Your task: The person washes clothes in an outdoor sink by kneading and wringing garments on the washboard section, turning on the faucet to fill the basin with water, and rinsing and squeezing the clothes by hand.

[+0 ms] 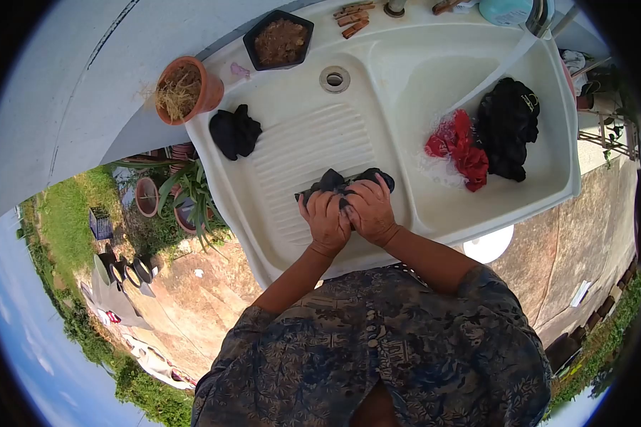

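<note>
Side by side over the ridged washboard of a white sink, my left hand and my right hand are closed on a dark wet-looking cloth. The fingers of both hands curl over it, and my thumbs nearly meet; its underside is hidden. A bunched black cloth lies at the upper left of the washboard. In the basin on the right, a red cloth rests against a black garment, with water splashing around the red one.
A stream runs into the basin from a metal faucet. Along the back rim are a black planter, several wooden clothespins and a teal container. A terracotta pot stands at the left corner, near a drain hole.
</note>
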`<state>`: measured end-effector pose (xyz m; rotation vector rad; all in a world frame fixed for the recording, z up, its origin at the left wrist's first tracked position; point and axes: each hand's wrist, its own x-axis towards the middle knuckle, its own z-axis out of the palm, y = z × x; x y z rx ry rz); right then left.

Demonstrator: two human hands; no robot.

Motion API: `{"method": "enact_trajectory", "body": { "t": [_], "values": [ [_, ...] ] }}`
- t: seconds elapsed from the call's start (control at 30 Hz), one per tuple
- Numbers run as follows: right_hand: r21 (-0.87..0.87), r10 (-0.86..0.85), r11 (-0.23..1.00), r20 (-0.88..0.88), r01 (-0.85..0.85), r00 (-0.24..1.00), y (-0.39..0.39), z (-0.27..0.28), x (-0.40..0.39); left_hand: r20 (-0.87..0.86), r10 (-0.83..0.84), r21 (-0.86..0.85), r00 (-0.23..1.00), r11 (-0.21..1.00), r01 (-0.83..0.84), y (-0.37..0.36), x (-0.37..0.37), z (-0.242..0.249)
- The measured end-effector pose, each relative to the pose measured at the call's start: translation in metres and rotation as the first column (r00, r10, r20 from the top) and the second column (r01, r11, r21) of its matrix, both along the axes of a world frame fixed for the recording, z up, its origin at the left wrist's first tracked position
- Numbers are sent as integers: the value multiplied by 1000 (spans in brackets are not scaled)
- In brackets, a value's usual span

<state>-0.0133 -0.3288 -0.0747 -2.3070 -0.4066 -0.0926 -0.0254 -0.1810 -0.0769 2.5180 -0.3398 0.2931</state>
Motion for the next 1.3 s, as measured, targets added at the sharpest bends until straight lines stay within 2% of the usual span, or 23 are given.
{"method": "enact_trajectory", "body": {
  "t": [0.03,0.1,0.2,0.27,0.3,0.37,0.43,0.5,0.57,0.6,0.63,0.67,0.7,0.73,0.8,0.83,0.9,0.97,1.03,1.13,1.17,1.2,1.3],
  "values": [
    [-37,79,996,1,-78,997,-1,-2,5,72,-62,35,995,998,60,2,5,-3],
    [-196,-62,980,-185,25,981,14,-13,66,-219,100,169,971,984,-63,-2,65,-16],
    [-226,-246,948,-74,224,966,31,-19,129,-290,323,303,901,924,-234,-12,133,-20],
    [-194,-423,879,108,436,900,37,-26,128,83,414,197,906,885,-422,-17,131,-21],
    [-264,-352,902,6,341,936,33,-23,118,101,447,192,889,868,-458,-20,122,-16],
    [-242,-240,951,-196,190,951,21,-1,91,-296,331,191,896,939,-284,-15,93,0],
    [-53,-57,997,-154,49,986,4,19,59,-287,143,18,947,989,-144,-10,52,19],
    [43,-14,999,23,13,1000,-2,3,7,-49,78,-44,996,996,-80,-11,6,16],
    [-83,104,992,127,-94,986,-9,-31,18,18,-86,-23,996,996,86,-2,4,-15],
    [-79,95,993,112,-86,989,-8,-42,42,-54,32,-15,998,999,-33,-4,35,-24],
    [-286,-20,958,-35,9,999,2,-43,78,-133,132,-20,982,991,-136,-15,69,-26],
    [-363,-81,928,17,81,997,10,-43,111,-183,269,70,946,963,-260,-22,99,-13],
    [-346,-115,924,150,162,982,18,-39,137,-208,393,166,896,917,-364,-22,126,-3],
    [-242,-173,951,99,192,980,25,-35,151,-202,401,166,894,913,-372,-22,137,-4],
    [-349,-78,927,185,140,980,16,-54,143,241,592,32,769,787,-616,-22,143,-2],
    [-456,21,884,264,105,964,12,-49,138,246,590,29,769,788,-615,-23,133,-3],
    [-114,29,991,-303,-66,953,2,-22,111,-214,439,80,872,898,-432,-23,95,-1],
    [-140,70,987,-101,-84,992,-4,-1,58,-249,188,-107,950,970,-220,-13,47,20],
    [-6,151,988,141,-152,978,-5,-3,14,45,138,-136,989,982,-131,-8,1,13],
    [-210,141,971,135,-110,981,-4,-49,55,-83,90,-28,992,995,-93,-1,46,-10],
    [-415,45,905,-130,-95,991,7,-47,93,-154,177,78,972,983,-167,-5,83,-11],
    [-357,-84,926,114,120,990,25,-40,116,-163,280,103,946,958,-266,-5,109,0],
    [-244,-211,936,189,254,959,32,-38,140,5,437,-2,899,899,-437,-13,134,-8]
  ]
}}
